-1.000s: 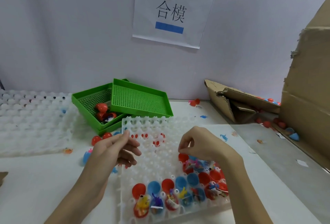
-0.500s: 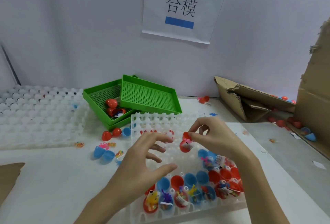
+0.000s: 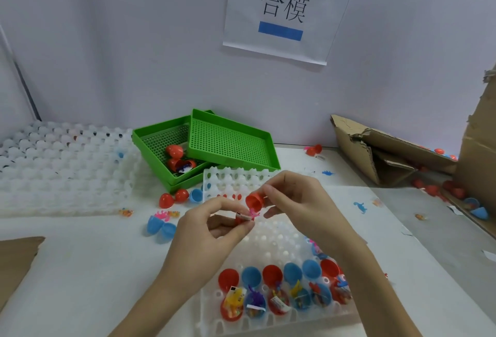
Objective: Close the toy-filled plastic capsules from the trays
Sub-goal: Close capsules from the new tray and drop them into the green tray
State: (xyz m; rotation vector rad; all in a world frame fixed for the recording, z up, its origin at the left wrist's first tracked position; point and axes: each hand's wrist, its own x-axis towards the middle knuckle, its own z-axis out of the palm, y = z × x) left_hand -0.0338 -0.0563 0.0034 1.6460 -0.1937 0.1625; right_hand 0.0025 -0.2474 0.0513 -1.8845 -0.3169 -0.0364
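Above the white tray (image 3: 268,242) near the counter's front edge, the left hand (image 3: 212,232) pinches a toy-filled capsule half (image 3: 243,218) (mostly hidden), while the right hand (image 3: 298,202) pinches the red cap (image 3: 253,200) just above it.

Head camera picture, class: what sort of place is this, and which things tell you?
Probably a small toy-packing workbench: a white tray of open capsules with toys, a printed wall sign, and torn cardboard boxes.

A red capsule cap (image 3: 254,200) is pinched by the right hand (image 3: 298,202) above the toy-filled half (image 3: 243,219) gripped by the left hand (image 3: 214,225)
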